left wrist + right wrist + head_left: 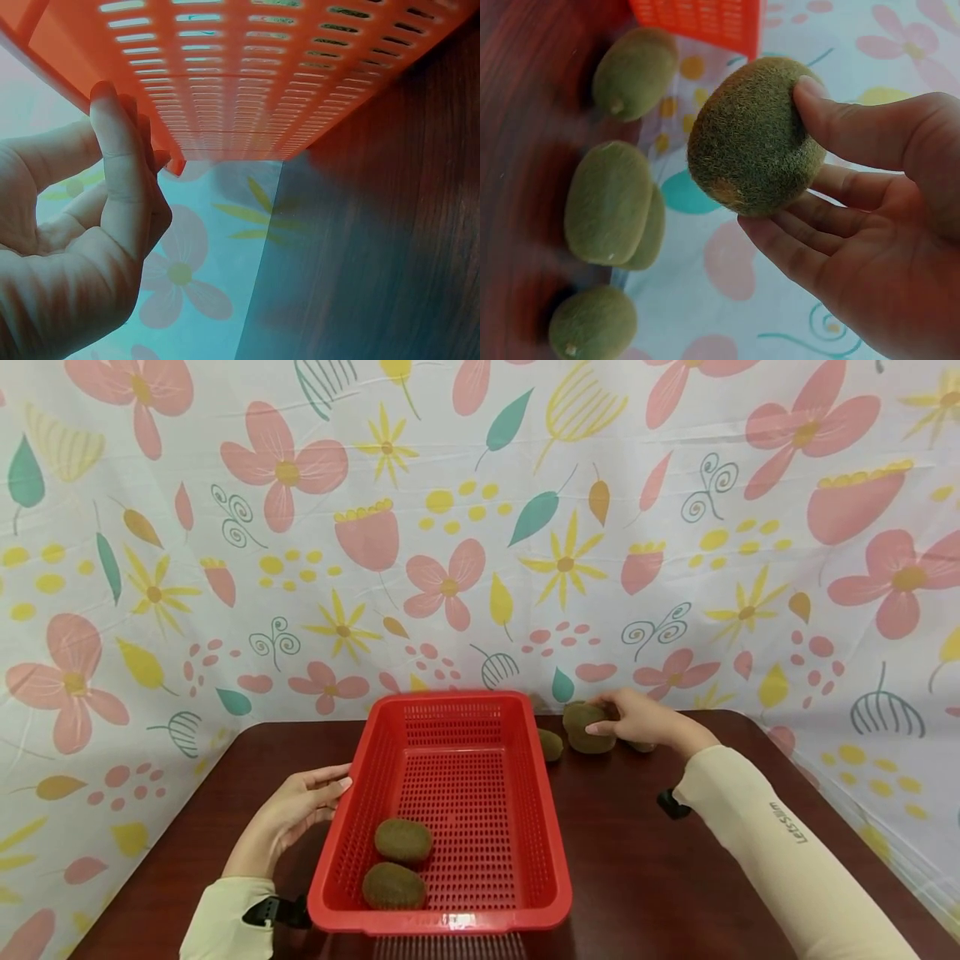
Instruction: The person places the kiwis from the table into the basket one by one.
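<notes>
Right of the red basket [450, 922], the right hand [641, 720] grips a kiwi [742, 142] in its fingers; the left hand [292, 810] touches the basket's left side, fingers relaxed.

Indoor spot, type unclear: floral cloth [465, 468] behind 1 dark table [630, 860].

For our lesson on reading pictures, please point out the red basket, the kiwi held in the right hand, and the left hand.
Red basket [465, 802]: head view, on the bare perforated floor.
Held kiwi [751, 139]: right wrist view, mid-body on its fuzzy skin.
Left hand [295, 808]: head view, middle of the hand.
</notes>
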`<action>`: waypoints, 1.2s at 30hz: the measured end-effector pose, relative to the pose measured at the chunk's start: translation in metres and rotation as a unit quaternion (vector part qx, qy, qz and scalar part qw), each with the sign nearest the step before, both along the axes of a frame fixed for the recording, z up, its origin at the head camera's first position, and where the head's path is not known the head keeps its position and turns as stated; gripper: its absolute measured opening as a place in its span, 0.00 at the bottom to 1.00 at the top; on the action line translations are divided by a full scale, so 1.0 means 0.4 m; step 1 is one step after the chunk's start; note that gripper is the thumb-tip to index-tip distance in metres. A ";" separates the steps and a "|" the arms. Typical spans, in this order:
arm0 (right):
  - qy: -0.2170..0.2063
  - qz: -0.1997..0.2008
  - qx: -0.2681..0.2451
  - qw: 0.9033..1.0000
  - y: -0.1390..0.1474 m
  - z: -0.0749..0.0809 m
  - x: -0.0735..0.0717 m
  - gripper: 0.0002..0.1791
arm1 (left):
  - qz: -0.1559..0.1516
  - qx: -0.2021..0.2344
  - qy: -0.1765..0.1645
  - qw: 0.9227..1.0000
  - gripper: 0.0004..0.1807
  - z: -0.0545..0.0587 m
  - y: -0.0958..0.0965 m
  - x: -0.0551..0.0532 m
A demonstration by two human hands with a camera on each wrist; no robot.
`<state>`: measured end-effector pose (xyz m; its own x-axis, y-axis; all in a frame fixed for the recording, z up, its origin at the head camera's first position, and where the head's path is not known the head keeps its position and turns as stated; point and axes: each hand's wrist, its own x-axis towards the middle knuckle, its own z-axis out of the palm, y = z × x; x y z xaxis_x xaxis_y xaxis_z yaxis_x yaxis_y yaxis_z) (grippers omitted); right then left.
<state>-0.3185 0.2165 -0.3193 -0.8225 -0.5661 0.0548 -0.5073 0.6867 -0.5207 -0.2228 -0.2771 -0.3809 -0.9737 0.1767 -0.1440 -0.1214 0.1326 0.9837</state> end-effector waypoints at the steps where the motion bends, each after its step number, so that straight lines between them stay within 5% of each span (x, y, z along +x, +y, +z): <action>1: 0.002 0.003 -0.001 1.000 -0.006 0.004 0.001 0.26 | 0.001 0.000 0.000 1.000 0.31 -0.001 0.000 0.000; 25: 0.040 0.028 -0.010 0.999 -0.136 0.072 -0.012 0.23 | 0.003 -0.003 -0.001 1.000 0.30 -0.008 0.000 0.005; 36: 0.018 0.032 -0.027 0.999 -0.199 0.103 0.004 0.23 | 0.005 -0.003 -0.001 1.000 0.31 -0.005 0.001 0.002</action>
